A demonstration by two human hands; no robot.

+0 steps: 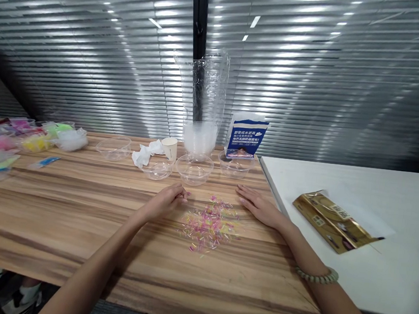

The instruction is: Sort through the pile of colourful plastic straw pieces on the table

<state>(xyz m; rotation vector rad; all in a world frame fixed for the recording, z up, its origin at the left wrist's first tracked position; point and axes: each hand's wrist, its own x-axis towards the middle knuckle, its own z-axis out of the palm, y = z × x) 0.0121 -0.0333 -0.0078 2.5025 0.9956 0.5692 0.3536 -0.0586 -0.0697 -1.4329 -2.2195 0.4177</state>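
Multicoloured, seemingly tubular beads (pixel 211 224) lie between your left hand (pixel 170 197), fingers curled, contents indeterminable, and your flat, empty right hand (pixel 261 209).

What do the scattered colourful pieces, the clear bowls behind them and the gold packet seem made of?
The colourful pieces: possibly glossy plastic, by their bright look, but too small to be sure. The clear bowls: probably thin, smooth plastic; the tabletop shows through their walls. The gold packet: likely metallic film or foil, shiny, with reflections and creases.
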